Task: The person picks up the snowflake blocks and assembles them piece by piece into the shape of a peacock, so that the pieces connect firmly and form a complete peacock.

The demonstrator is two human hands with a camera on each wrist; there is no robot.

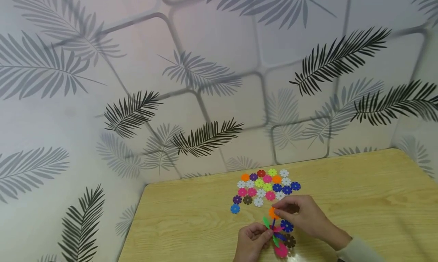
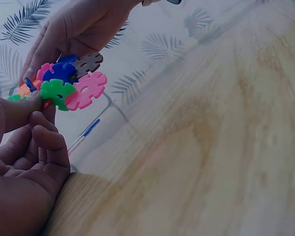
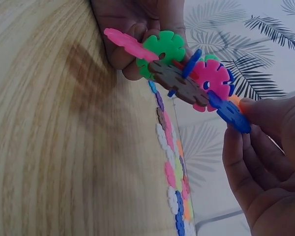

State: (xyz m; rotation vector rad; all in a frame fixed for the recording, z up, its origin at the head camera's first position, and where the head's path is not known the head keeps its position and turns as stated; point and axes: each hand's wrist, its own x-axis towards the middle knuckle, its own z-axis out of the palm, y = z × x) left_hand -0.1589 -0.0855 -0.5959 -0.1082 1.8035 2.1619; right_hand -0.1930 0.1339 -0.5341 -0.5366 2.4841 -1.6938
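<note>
My left hand pinches a cluster of interlocked snowflake discs between thumb and fingers. The cluster shows a green disc, a pink disc, a brown disc and several blue ones, one a blue disc at its outer side. My right hand pinches an orange disc at the cluster's far end. In the right wrist view the orange disc is mostly hidden behind the blue one and the thumb. Whether its slot is fitted into the cluster cannot be told.
Loose snowflake discs in several colours, among them a light blue disc and a red disc, lie flat beyond the hands on the wooden table. A wall with a leaf pattern rises behind the table's back edge.
</note>
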